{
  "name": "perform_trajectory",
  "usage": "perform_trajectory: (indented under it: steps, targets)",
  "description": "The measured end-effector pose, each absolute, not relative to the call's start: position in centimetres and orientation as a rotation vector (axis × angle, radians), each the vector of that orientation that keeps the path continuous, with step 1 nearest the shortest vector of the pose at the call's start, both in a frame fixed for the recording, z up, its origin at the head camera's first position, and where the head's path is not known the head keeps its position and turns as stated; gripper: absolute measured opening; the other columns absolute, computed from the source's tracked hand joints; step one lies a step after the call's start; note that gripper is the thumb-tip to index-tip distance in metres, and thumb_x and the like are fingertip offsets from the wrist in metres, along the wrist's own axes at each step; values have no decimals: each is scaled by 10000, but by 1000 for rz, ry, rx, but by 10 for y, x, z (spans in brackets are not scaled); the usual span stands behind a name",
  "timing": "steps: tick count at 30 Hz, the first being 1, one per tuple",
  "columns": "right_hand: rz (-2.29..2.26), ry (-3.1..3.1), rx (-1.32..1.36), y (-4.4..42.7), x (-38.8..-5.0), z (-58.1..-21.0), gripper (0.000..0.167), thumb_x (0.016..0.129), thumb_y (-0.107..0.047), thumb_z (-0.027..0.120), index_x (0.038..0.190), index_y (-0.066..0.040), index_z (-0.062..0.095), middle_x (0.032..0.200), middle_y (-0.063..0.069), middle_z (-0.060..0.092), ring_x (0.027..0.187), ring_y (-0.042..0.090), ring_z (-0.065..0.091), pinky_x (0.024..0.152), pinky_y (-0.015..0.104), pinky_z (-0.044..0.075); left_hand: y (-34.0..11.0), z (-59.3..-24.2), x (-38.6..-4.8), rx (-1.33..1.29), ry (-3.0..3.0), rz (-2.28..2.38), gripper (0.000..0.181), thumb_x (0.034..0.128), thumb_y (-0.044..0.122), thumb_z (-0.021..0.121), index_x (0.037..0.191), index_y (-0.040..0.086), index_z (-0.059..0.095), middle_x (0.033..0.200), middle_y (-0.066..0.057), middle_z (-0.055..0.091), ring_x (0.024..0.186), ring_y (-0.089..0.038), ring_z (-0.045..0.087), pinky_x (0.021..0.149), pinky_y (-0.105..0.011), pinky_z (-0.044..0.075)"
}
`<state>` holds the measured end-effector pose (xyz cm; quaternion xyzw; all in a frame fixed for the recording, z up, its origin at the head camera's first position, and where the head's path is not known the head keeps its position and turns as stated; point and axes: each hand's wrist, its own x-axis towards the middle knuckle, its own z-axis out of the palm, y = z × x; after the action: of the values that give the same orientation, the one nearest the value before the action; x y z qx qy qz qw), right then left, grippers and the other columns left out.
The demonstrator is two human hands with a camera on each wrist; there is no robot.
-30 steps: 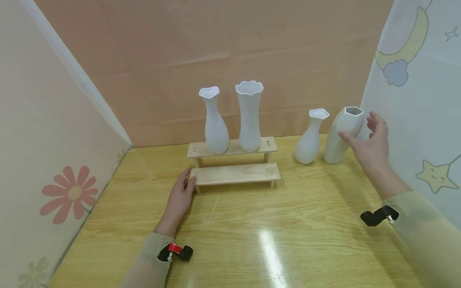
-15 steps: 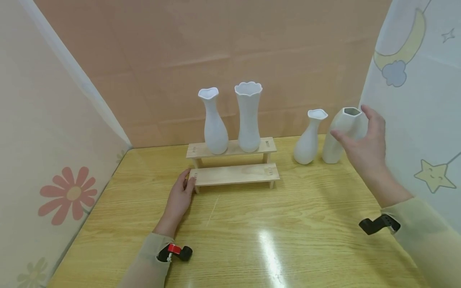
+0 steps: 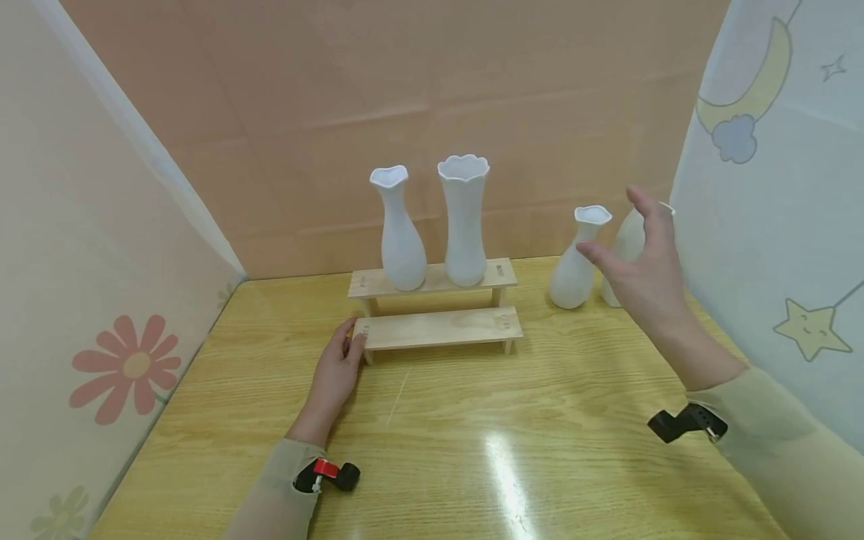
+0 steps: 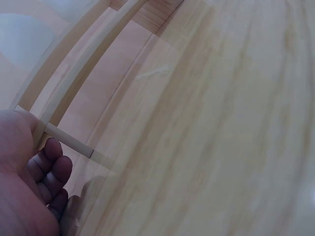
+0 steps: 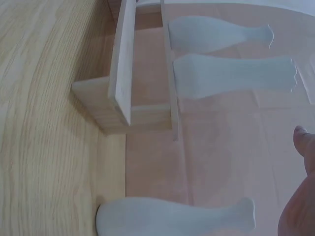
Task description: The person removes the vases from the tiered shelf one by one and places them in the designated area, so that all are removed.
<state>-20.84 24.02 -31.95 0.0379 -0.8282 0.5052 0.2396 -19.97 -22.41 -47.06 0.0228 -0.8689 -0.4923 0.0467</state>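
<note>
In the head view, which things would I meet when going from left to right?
Large pink flower, left hand, narrow-necked vase on the upper shelf, scalloped vase, vase on the table, right hand, moon, smiling star.

A person held both forearms outstretched, each in a pale sleeve that ended near the wrist. The left hand was lower, its thumb set apart from its curled fingers. The right hand, higher and well away, hovered with thumb and forefinger spread in a wide, rounded arch.
</note>
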Motion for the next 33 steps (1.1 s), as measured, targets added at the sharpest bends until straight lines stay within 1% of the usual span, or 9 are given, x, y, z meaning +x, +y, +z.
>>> perform_trajectory:
  steps: [2, 5, 11, 13, 17, 21, 24, 28, 33]
  targets:
    - [1403, -2271, 144, 233, -209, -318, 937, 1011, -284, 845, 1753, -307, 274, 1791, -18, 242, 1669, 175, 130, 1322, 426, 86, -224, -471, -200, 64, -2651, -1501, 572, 1202, 363, 501, 1702, 104, 407, 936, -58, 544, 767, -192, 501, 662, -317, 426]
    - [1418, -2254, 201, 221, -213, -317, 932, 1003, -254, 858, 1747, -279, 298, 1773, 2, 287, 1657, 158, 182, 1323, 409, 111, -225, -471, -200, 62, -2648, -1501, 570, 1200, 354, 508, 1698, 94, 411, 933, -59, 547, 765, -195, 502, 656, -318, 426]
    - [1473, -2183, 303, 197, -219, -312, 888, 983, -172, 876, 1713, -195, 371, 1701, 19, 396, 1585, 154, 323, 1302, 270, 171, -226, -472, -200, 46, -2644, -1486, 572, 1201, 352, 507, 1698, 85, 410, 919, -60, 537, 757, -197, 497, 652, -317, 420]
    - [1502, -2165, 332, 190, -221, -310, 886, 973, -144, 882, 1705, -174, 383, 1681, 24, 419, 1567, 165, 348, 1294, 247, 187, -226, -472, -200, 41, -2644, -1483, 575, 1202, 353, 503, 1699, 82, 407, 914, -60, 531, 752, -196, 491, 649, -319, 415]
    - [1558, -2154, 371, 175, -225, -306, 887, 970, -114, 879, 1704, -167, 385, 1668, 31, 435, 1565, 191, 366, 1301, 291, 216, -225, -471, -200, 48, -2639, -1498, 574, 1202, 355, 503, 1702, 91, 407, 919, -58, 534, 755, -193, 494, 654, -319, 419]
    - [1603, -2165, 413, 162, -229, -302, 875, 993, -139, 864, 1712, -183, 367, 1672, 25, 433, 1564, 200, 370, 1303, 327, 236, -225, -470, -200, 54, -2635, -1510, 573, 1201, 362, 504, 1703, 104, 405, 933, -66, 545, 767, -205, 503, 661, -320, 427]
    - [1629, -2164, 439, 153, -234, -301, 866, 1001, -145, 858, 1713, -177, 366, 1670, 32, 443, 1552, 205, 392, 1292, 331, 273, -225, -470, -200, 59, -2639, -1513, 572, 1201, 364, 503, 1704, 112, 404, 950, -73, 556, 782, -211, 509, 678, -330, 433]
    - [1693, -2130, 464, 141, -241, -301, 863, 995, -106, 857, 1710, -152, 375, 1656, 51, 454, 1525, 215, 417, 1272, 394, 339, -226, -473, -199, 74, -2656, -1512, 574, 1202, 366, 495, 1709, 115, 397, 982, -74, 574, 815, -207, 525, 716, -353, 444]
    - [1761, -2115, 474, 130, -250, -302, 857, 1001, -146, 858, 1710, -170, 377, 1640, 37, 456, 1507, 213, 421, 1239, 456, 398, -226, -473, -197, 78, -2655, -1512, 572, 1202, 364, 496, 1706, 111, 401, 966, -72, 556, 798, -208, 512, 699, -346, 435]
